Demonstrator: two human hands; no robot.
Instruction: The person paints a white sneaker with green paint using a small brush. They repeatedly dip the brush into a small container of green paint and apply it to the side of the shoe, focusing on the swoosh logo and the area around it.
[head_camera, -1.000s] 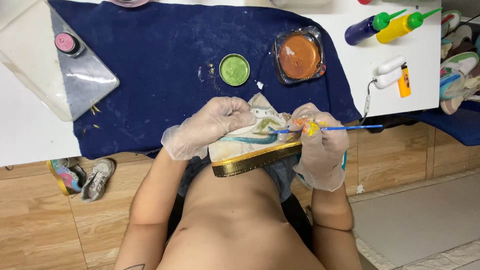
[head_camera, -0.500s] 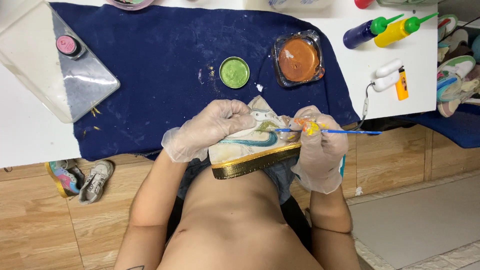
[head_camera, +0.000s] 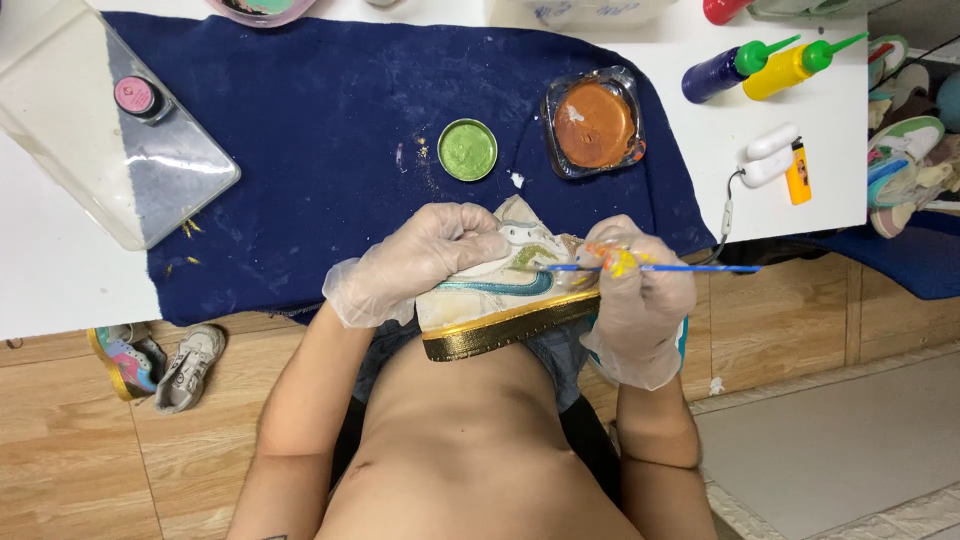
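Painting fine detail on the side of a sneaker (head_camera: 500, 290) is the step shown. The left hand (head_camera: 420, 262), gloved in clear plastic, is closed over the top of the shoe and holds it on its side against the near edge of the worktop (head_camera: 60, 280), the gold-painted sole facing the person's body. The right hand (head_camera: 640, 300), also gloved, is closed in a pinch on a thin blue brush (head_camera: 660, 268), whose tip meets the shoe's side panel just above the teal swoosh.

For a clean result:

1. Keep the left hand's grasp firm so the shoe cannot roll while the tip is in contact.
2. Brace the heel of the right hand against the shoe or the lap; a floating wrist likely produces wavering lines.
3. Load little paint. The green paint pot (head_camera: 467, 149) and the orange paint tray (head_camera: 593, 122) sit on the blue cloth (head_camera: 300, 130), just beyond the shoe and within easy reach.
4. Draw the tip along the edge in short strokes, keeping it off the teal and gold areas.

Squeeze bottles (head_camera: 770, 66) and a lighter (head_camera: 798, 172) lie well apart to the right.
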